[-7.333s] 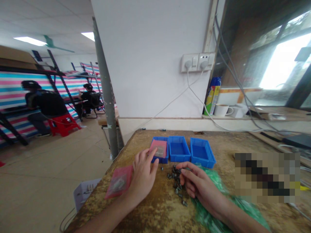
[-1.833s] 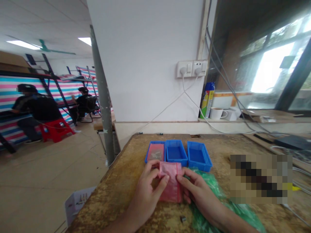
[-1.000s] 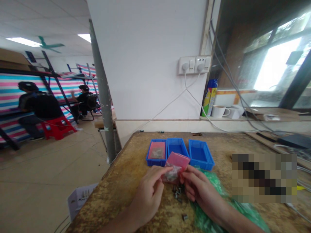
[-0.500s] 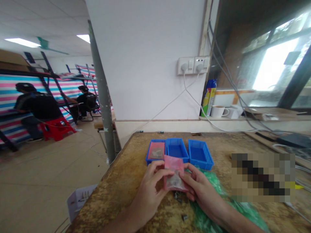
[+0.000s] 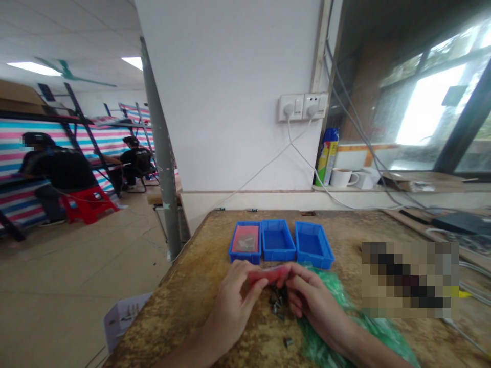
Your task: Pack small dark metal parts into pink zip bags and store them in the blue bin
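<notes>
Between my hands is a small pink plastic bag (image 5: 268, 275), seen nearly edge-on above the table. My left hand (image 5: 236, 294) pinches its left end between thumb and fingers. At its right end, my right hand (image 5: 307, 289) grips it too. Below the bag several small metal screws (image 5: 276, 304) lie in a loose pile, and one short metal piece (image 5: 288, 342) sits apart, closer to me. Just beyond my hands stands a blue tray (image 5: 244, 258) with another pink bag (image 5: 246, 239) in it, metal parts showing through the plastic.
Two more blue trays (image 5: 279, 254) (image 5: 314, 261) stand to the right of the first. Crumpled green plastic (image 5: 326, 332) spreads under my right forearm. A blurred-out dark object (image 5: 410, 281) lies further right. A white power strip (image 5: 125, 319) sits beside the table's left edge. Two people sit far left.
The pink bag has tipped from facing me to nearly edge-on, so more of the screw pile shows. Both hands still hold it.
</notes>
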### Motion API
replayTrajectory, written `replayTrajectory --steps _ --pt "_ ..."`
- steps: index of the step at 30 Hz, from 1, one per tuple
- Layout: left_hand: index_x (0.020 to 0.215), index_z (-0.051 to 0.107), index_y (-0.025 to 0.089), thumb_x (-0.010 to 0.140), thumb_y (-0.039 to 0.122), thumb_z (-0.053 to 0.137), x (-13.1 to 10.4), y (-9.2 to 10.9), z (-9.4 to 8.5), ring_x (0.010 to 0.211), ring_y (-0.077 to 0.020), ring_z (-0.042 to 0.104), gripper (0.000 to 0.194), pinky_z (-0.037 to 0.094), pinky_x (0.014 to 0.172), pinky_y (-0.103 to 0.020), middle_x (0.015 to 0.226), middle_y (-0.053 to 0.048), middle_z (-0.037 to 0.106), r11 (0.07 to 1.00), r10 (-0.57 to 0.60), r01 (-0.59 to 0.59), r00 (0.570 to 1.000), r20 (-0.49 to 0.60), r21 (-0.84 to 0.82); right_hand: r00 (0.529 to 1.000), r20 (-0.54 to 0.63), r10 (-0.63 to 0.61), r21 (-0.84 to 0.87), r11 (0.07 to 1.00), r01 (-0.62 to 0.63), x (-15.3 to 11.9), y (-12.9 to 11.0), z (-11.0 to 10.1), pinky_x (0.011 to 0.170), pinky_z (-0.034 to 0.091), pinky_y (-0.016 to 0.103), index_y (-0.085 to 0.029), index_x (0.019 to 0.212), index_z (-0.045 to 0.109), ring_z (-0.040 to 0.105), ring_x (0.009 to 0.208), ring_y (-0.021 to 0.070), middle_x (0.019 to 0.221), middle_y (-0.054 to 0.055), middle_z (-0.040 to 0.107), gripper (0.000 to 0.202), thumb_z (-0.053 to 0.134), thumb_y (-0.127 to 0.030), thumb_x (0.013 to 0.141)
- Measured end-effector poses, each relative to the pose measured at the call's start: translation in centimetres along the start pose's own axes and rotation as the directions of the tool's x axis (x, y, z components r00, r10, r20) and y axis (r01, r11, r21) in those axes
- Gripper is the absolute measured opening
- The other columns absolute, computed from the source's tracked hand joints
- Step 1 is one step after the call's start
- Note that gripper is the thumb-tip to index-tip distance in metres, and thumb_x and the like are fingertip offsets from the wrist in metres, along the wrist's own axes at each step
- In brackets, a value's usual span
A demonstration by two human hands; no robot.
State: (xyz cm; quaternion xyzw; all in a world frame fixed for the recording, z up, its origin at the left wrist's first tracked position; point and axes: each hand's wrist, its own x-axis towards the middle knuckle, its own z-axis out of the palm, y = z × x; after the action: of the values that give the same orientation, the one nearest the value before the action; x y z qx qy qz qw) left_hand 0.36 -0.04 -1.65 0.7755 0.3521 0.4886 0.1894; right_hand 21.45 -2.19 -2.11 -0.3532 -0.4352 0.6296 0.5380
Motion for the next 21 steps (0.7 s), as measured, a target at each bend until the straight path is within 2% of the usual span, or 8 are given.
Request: replayTrajectory --steps 1,3,6,10,11,13,15,21 --pt "0.114 0.074 0.026 0.109 0.035 0.068 -0.2 -0.2 0.1 0.102 -0.0243 0.074 0.012 0.058 0.093 -0.034 0.107 -0.004 0.077 1.000 -0.024 0.024 1.000 -0.009 0.001 1.000 0.005 -0.004 -0.014 1.000 0.004 -0.1 0.0 0.0 0.045 0.033 0.020 -0.018 0.095 0.075 0.032 0.049 0.0068 0.067 -0.006 0.053 0.032 0.086 -0.047 0.090" --pt "0.133 0.069 0.028 0.108 0.036 0.068 -0.5 -0.7 0.4 0.115 -0.0259 0.075 0.026 0.059 0.100 -0.037 0.125 -0.006 0.078 0.998 -0.054 0.054 0.997 -0.048 -0.009 1.000 0.014 -0.007 -0.060 0.998 0.007 -0.2 -0.1 0.0 0.045 0.029 0.020 -0.019 0.098 0.072 0.030 0.048 0.0069 0.059 -0.010 0.044 0.036 0.087 -0.051 0.091" --pt "0.152 0.057 0.031 0.109 0.037 0.067 -1.1 -1.2 0.7 0.125 -0.0258 0.074 0.045 0.059 0.106 -0.038 0.147 -0.008 0.071 0.997 -0.070 0.068 0.995 -0.066 -0.027 1.000 0.029 -0.004 -0.100 0.995 0.007 -0.2 0.0 0.0 0.045 0.025 0.020 -0.020 0.100 0.069 0.031 0.046 0.0064 0.056 -0.011 0.044 0.041 0.085 -0.056 0.093" --pt "0.147 0.062 0.033 0.114 0.032 0.058 -1.2 -0.9 0.4 0.132 -0.0256 0.070 0.034 0.054 0.115 -0.039 0.143 -0.006 0.073 1.000 -0.023 0.023 0.999 -0.032 -0.017 0.999 0.035 -0.020 -0.057 0.998 0.022 -0.1 0.0 0.1 0.044 0.026 0.020 -0.021 0.098 0.067 0.027 0.047 0.0066 0.058 -0.012 0.041 0.043 0.084 -0.060 0.094" --pt "0.146 0.064 0.033 0.115 0.030 0.053 -1.1 -0.7 0.2 0.131 -0.0249 0.070 0.033 0.053 0.115 -0.039 0.143 -0.006 0.073 0.999 -0.026 0.027 1.000 0.012 -0.022 0.999 0.035 -0.018 -0.037 0.999 0.019 -0.1 0.0 0.1 0.044 0.026 0.020 -0.021 0.098 0.066 0.026 0.047 0.0067 0.058 -0.012 0.040 0.044 0.085 -0.061 0.093" --pt "0.143 0.068 0.032 0.117 0.025 0.043 -0.9 -0.2 -0.1 0.127 -0.0247 0.070 0.037 0.055 0.112 -0.039 0.140 -0.007 0.073 0.999 0.014 -0.010 0.997 0.082 -0.044 0.999 0.034 -0.003 0.009 1.000 0.003 -0.1 -0.1 0.2 0.043 0.024 0.019 -0.023 0.097 0.062 0.024 0.049 0.0067 0.060 -0.012 0.040 0.047 0.089 -0.060 0.089" --pt "0.142 0.069 0.033 0.115 0.019 0.041 -0.6 0.1 -0.3 0.127 -0.0249 0.069 0.041 0.054 0.112 -0.040 0.138 -0.007 0.073 0.997 0.053 -0.047 0.994 0.091 -0.068 0.999 0.035 0.006 0.051 0.999 -0.007 -0.2 -0.1 0.3 0.043 0.022 0.019 -0.025 0.099 0.059 0.024 0.049 0.0066 0.060 -0.013 0.040 0.049 0.091 -0.059 0.087" --pt "0.129 0.077 0.034 0.103 0.019 0.069 -0.1 -0.5 0.0 0.123 -0.0275 0.068 0.031 0.056 0.107 -0.039 0.130 -0.008 0.066 0.996 0.071 -0.069 0.997 0.028 -0.050 0.998 0.051 -0.028 0.063 0.998 0.025 -0.1 0.0 0.0 0.045 0.020 0.020 -0.028 0.118 0.059 0.030 0.048 0.0064 0.066 -0.011 0.052 0.048 0.090 -0.051 0.091"
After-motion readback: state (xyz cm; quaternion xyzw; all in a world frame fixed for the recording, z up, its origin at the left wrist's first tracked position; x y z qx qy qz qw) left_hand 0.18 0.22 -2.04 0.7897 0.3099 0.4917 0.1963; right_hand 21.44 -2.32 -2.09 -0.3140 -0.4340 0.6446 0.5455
